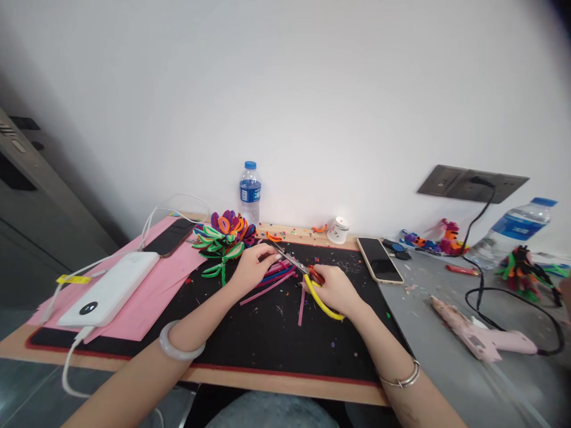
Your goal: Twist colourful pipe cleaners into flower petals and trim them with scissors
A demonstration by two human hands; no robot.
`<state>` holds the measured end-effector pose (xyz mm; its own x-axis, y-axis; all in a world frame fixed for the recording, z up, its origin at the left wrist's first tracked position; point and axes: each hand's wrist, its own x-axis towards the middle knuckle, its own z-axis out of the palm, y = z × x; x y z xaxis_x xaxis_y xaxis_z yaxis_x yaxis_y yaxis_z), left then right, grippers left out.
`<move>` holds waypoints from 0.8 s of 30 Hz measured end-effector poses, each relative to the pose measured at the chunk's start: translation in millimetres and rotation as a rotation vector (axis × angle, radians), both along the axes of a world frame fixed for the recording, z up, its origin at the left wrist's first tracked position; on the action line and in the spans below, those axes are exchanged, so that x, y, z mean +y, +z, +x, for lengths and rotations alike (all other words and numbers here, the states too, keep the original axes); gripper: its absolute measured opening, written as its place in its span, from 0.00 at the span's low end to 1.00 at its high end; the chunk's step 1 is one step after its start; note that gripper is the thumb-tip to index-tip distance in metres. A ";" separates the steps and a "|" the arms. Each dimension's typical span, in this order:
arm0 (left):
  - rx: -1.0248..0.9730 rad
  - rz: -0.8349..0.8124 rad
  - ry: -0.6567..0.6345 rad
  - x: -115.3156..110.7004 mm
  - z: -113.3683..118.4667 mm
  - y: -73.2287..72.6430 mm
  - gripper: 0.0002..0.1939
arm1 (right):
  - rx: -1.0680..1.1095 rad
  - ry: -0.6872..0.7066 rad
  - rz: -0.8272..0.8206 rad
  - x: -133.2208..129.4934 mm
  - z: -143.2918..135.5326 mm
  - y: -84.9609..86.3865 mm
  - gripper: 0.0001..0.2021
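My right hand (336,288) grips a pair of scissors (294,260) with an orange-red handle, blades pointing left and away from me. A thick yellow curved strip (325,306) runs below that hand, from the scissors' pivot toward my wrist; I cannot tell whether I hold it too. Beside the blades, my left hand (254,266) has its fingers pinched together, and what is between them is too small to make out. Pink, purple and blue pipe cleaners (273,280) lie on the black mat (285,345) between my hands. Left of them is a colourful pipe cleaner flower bunch (227,235).
A water bottle (250,193) and a paper cup (338,230) stand along the wall. Pink sheets (129,318) lie at left under a power bank (109,288) and a dark phone (169,238). At right are another phone (380,260) and a corded pink glue gun (484,336).
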<state>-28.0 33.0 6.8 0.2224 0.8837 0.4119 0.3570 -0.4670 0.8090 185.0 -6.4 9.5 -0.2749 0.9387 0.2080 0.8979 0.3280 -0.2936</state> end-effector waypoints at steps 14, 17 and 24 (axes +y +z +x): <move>-0.032 0.027 -0.015 -4.4 3.0 2.4 0.06 | -0.097 -0.059 0.013 -0.5 -1.5 0.8 0.12; -0.065 -0.015 -0.033 -4.8 4.9 2.1 0.06 | -0.089 -0.079 0.024 0.5 -0.5 0.3 0.13; -0.202 -0.190 -0.090 -4.7 7.5 -3.2 0.10 | -0.074 -0.386 0.068 11.8 16.6 -1.2 0.12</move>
<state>-20.5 28.3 3.6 0.2337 0.9297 0.2845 0.1435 -0.3224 0.9357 201.6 5.4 8.3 0.0784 0.9607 0.2664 0.9769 -0.0208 -0.2128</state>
